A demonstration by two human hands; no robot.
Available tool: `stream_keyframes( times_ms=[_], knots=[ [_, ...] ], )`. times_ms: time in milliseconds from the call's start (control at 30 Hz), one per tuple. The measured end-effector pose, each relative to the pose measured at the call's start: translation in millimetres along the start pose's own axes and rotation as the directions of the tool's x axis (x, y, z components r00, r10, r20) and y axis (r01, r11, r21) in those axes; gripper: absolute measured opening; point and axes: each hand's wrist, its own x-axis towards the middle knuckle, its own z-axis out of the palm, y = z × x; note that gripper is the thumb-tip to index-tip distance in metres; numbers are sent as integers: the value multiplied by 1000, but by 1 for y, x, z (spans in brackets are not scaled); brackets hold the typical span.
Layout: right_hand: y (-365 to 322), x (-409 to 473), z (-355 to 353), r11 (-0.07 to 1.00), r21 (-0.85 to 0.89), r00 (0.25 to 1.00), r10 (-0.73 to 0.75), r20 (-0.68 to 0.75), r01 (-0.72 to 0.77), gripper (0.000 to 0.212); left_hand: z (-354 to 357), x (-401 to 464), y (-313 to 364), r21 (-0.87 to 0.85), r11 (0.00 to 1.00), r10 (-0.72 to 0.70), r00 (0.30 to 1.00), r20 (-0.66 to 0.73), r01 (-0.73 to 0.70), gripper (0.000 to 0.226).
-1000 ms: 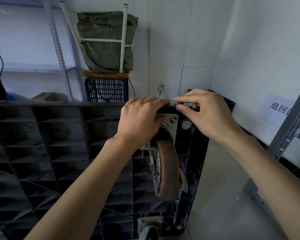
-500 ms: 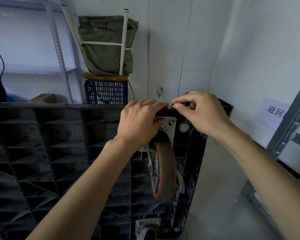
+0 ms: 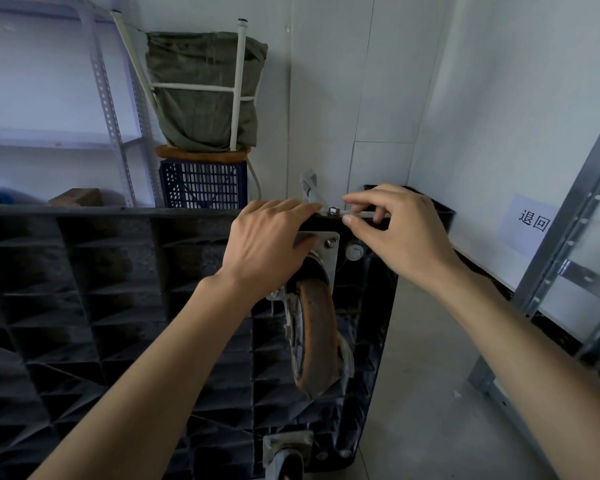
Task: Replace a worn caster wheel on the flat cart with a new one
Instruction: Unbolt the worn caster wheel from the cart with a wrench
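Note:
The black flat cart [image 3: 101,306] stands on its edge with its ribbed underside facing me. A worn orange-brown caster wheel [image 3: 314,337] hangs from a metal mounting plate [image 3: 328,258] near the cart's upper right corner. My left hand [image 3: 267,244] lies over the plate's upper left part, fingers reaching the cart's top edge. My right hand [image 3: 399,233] pinches a thin flat wrench [image 3: 357,214] between thumb and fingers. The wrench head sits on a nut [image 3: 333,211] at the cart's top edge. One plate bolt [image 3: 330,242] shows below it.
A second caster [image 3: 286,452] sits at the cart's lower edge. Behind the cart stand a blue crate [image 3: 203,183] with a stool and green bag [image 3: 201,95] on it, and metal shelving [image 3: 111,109]. Another metal rack [image 3: 568,244] stands on the right. A grey concrete floor [image 3: 423,393] runs between cart and rack.
My right hand's fingers have slid a little to the right along the wrench, uncovering the nut. My left hand stays on the mounting plate.

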Motion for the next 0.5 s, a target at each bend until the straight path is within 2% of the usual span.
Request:
stream_keyframes(
  times_ms=[233, 500],
  knots=[
    [-1, -22, -39, 988, -150, 999, 31, 17, -29, 36, -31, 5, 32, -145, 989, 8, 1000, 12, -6, 59],
    [32, -71, -112, 930, -344, 990, 138, 6, -128, 42, -16, 7, 146, -301, 945, 159, 983, 89, -125, 60]
  ],
)
